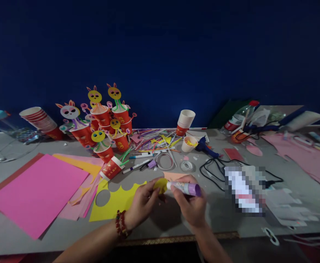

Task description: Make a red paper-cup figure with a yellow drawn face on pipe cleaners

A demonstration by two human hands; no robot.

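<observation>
Between the fingers of my left hand [145,201] is a small yellow paper circle [161,185], held up above the table near its front edge. My right hand [192,204] grips a glue stick [185,188] with a purple base, its white tip against or very close to the circle's right side. Beneath and left of my left hand lies a yellow paper sheet [113,204] with round holes cut out of it. A peach paper piece [174,176] shows just behind my hands.
Decorated red cups with bunny faces [95,96] stand back left, beside a tipped cup [112,167]. Pink sheets [39,193] lie left. Behind are pipe cleaners [160,137], stacked cups [186,118], a tape roll [187,166] and a blue glue gun [207,147] with a looping cord.
</observation>
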